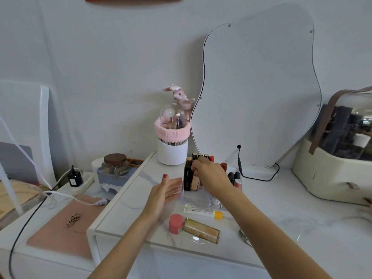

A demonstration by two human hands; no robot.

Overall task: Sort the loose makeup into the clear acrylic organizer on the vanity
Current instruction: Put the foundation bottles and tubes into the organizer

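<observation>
The clear acrylic organizer (198,200) stands on the white marble vanity top (281,210), holding several upright lipsticks (203,157) at the back and a black bottle (188,176) at its left. My right hand (211,174) reaches over it, fingertips pinched at the top of a beige tube beside the black bottle. My left hand (168,190) rests flat and open against the organizer's left side. Loose in front lie a white tube with a yellow cap (203,211), a pink-capped jar (175,223) and a beige compact (201,231).
A white brush holder with a pink band and glass dome (172,150) stands behind the organizer. A wavy mirror (259,93) leans on the wall, a black cable (257,178) below it. A cream cosmetic case (338,158) sits right. Metal tool (244,237) lies near the front edge.
</observation>
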